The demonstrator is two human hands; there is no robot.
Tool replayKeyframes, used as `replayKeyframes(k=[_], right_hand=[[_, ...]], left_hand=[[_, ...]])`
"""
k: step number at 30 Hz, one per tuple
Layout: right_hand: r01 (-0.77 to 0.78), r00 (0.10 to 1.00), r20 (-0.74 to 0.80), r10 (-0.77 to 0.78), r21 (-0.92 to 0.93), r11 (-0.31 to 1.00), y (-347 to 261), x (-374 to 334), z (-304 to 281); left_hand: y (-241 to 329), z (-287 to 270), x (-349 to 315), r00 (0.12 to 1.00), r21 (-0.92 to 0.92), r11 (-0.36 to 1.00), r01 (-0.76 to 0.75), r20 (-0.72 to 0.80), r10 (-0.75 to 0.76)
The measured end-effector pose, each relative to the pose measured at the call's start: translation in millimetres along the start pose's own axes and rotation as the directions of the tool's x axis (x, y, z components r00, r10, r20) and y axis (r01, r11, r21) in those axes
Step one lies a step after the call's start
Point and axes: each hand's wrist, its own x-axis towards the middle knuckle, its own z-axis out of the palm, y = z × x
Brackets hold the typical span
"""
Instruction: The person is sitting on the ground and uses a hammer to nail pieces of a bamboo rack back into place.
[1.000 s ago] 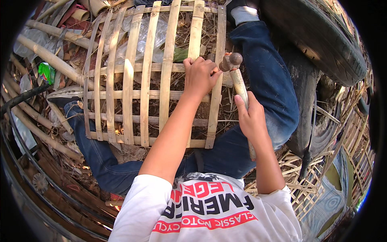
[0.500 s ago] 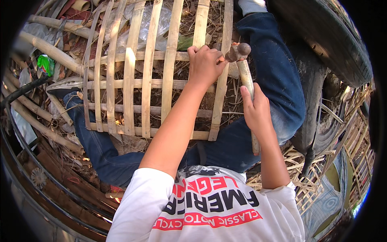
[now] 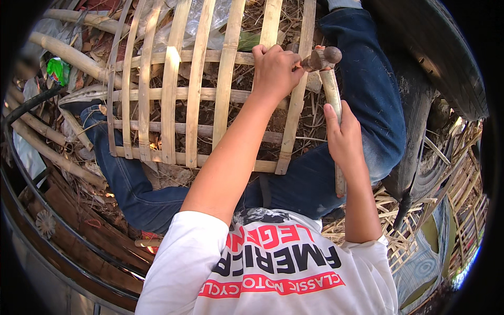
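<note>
A lattice of split bamboo slats point(image 3: 229, 68), crossed by flat bamboo strips, lies in front of me over my legs. My right hand point(image 3: 345, 137) is wrapped round the pale wooden handle of a ball-peen hammer point(image 3: 331, 86). The rusty hammer head meets the right-most slat, its round end facing right. My left hand point(image 3: 276, 73) is closed in a pinch just left of the head, over a crossing near the lattice's right side. Whatever its fingertips hold is too small to make out.
Black tyres point(image 3: 441, 58) stand at the right. Thick bamboo poles point(image 3: 68, 55) and a green wrapper point(image 3: 56, 71) lie at the left, near a curved black metal frame point(image 3: 26, 181). Clear plastic sheeting point(image 3: 215, 37) and dry leaves show beneath the slats. Woven bamboo point(image 3: 470, 207) is at lower right.
In the picture, both hands and the hammer sit slightly further right, while the lattice's near edge sits a little higher. The grips look the same, and the hammer head stays close to the left fingertips.
</note>
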Motion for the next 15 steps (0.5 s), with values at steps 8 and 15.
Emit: replayKeyframes(k=[8,15], right_hand=[[-0.01,1.0,-0.002,0.01,0.024,1.0,-10,5,-1],[-0.145,0.989,-0.002,0.146,0.129,0.981,3,-5,-7]], left_hand=[[-3,3,1,0.999,0.027,0.999,-0.018,-0.046,0.019],[7,2,-5,0.993,0.033,0.999,-0.032,-0.109,0.035]])
